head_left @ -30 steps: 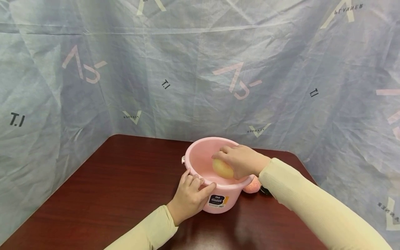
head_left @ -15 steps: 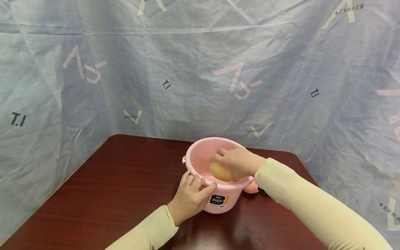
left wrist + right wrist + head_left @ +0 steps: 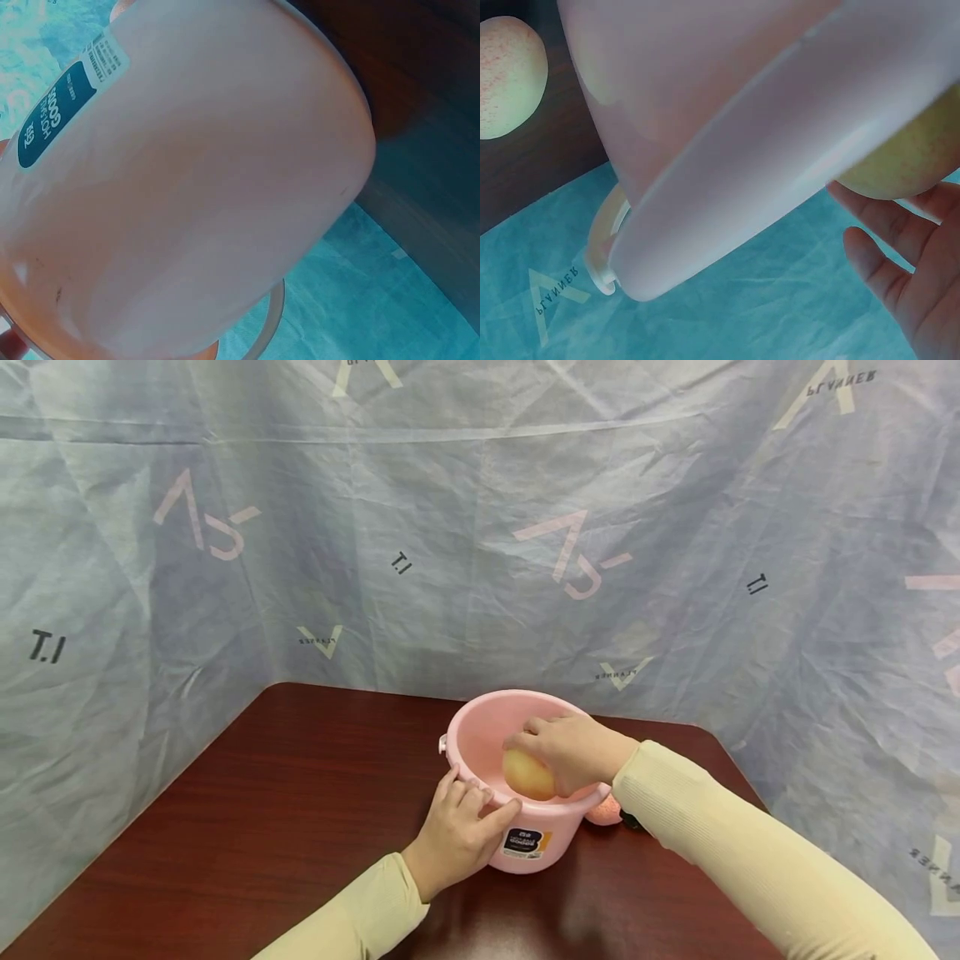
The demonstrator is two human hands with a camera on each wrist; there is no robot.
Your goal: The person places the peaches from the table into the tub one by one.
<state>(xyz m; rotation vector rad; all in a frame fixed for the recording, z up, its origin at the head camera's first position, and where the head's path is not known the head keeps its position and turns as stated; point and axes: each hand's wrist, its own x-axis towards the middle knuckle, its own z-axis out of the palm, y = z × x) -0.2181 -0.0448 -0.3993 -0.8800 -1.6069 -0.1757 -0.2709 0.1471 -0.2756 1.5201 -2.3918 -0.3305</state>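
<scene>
A pink bucket (image 3: 480, 718) with a dark label on its front stands on the table. My left hand (image 3: 459, 835) grips its near rim, fingers hooked over the edge. Inside the bucket's mouth, my right hand (image 3: 573, 747) holds a rounded yellow fruit (image 3: 527, 774), its exact kind unclear. The right wrist view has this fruit (image 3: 904, 154) partly behind the rim, with the fingers of the right hand (image 3: 922, 262) against it. Mostly the bucket's side wall (image 3: 202, 165) fills the left wrist view. The bottom of the bucket is partly hidden.
A pinkish speckled fruit (image 3: 604, 811) lies right of the bucket, beside a small dark object (image 3: 630, 820) mostly hidden by the right sleeve. The dark red wooden table (image 3: 300, 793) extends left. A grey printed cloth (image 3: 450, 527) hangs around the back and sides.
My right hand has moved slightly left and down with the yellow fruit, deeper into the bucket, mostly during the first half second. The left hand has stayed on the rim.
</scene>
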